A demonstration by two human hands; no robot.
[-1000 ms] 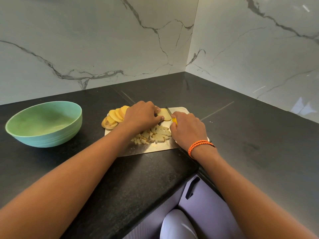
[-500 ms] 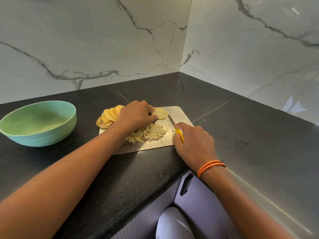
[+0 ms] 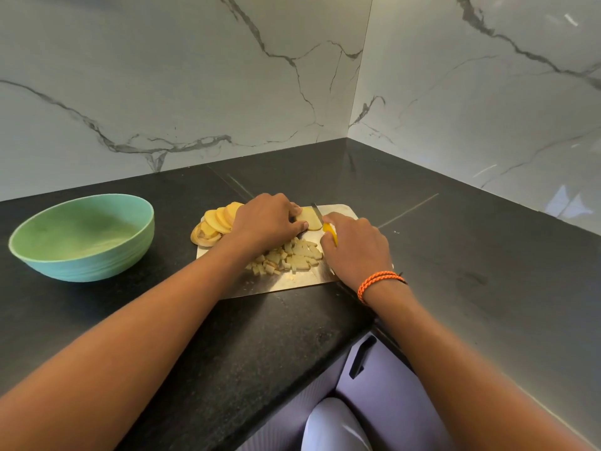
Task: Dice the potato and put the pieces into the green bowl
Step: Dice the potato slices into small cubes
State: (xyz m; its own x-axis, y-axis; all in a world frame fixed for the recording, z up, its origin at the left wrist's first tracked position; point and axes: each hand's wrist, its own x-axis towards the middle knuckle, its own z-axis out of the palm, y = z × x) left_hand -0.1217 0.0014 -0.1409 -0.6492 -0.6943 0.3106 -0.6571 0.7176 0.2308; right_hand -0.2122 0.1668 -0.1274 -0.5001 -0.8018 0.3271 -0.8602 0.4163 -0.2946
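- Since half a second ago the right hand has moved from the cutting board's near right corner up toward its far edge, gripping the yellow-handled knife; much of the handle is hidden
- Left hand curls over and pins one potato slice, partly covering it
- Uncut round slices overlap at the board's left edge; exact count unclear
- Small pale cubes heaped mid-board
- One ribbed green bowl sits on the black speckled counter, well apart to the left

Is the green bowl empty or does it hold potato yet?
Empty: the bowl shows bare green inside; the dice lie on the board.
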